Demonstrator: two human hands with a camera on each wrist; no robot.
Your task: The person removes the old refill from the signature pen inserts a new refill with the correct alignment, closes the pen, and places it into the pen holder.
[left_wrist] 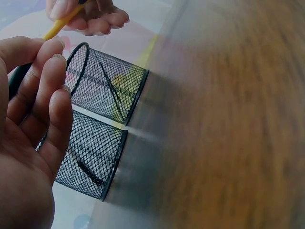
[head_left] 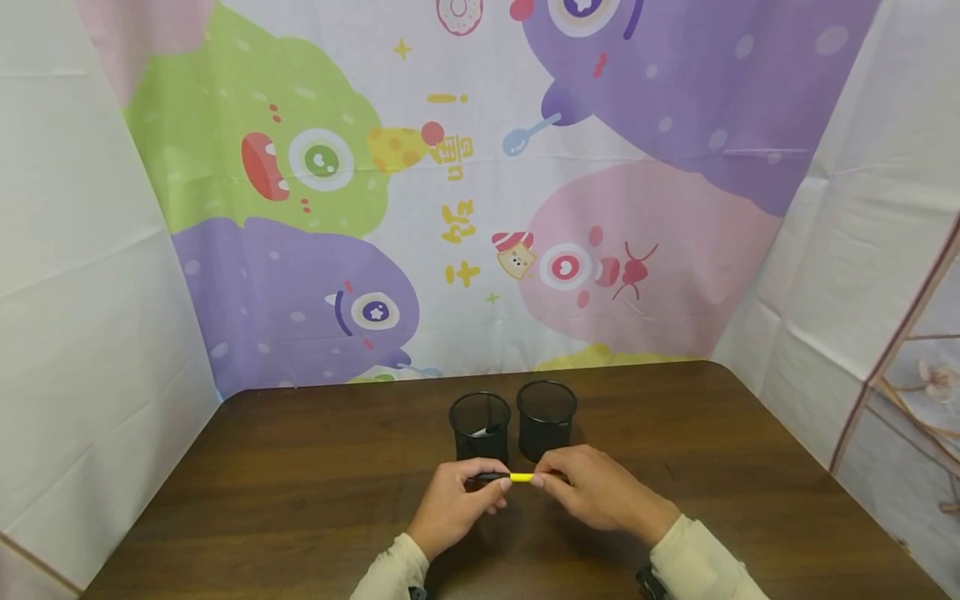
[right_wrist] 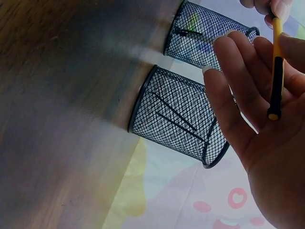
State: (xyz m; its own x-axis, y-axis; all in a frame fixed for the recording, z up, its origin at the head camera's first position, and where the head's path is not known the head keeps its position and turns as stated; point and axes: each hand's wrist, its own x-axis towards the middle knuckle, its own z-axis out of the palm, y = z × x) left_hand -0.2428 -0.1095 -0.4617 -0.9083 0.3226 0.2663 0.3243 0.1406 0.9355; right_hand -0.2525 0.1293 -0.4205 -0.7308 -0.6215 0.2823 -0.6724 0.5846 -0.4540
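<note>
Pen (head_left: 521,477), yellow and black, is over the table (head_left: 322,492), short of its far edge, left grip (head_left: 456,504) and right grip (head_left: 597,490) both pinching it, and it's probably light, stiff, kinda slick, so just hold it around the yellow middle.

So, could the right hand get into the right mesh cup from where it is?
Probably yes: the right mesh cup has an uncovered top, just beyond the right hand. But that hand pinches a pen the left hand also holds.
</note>
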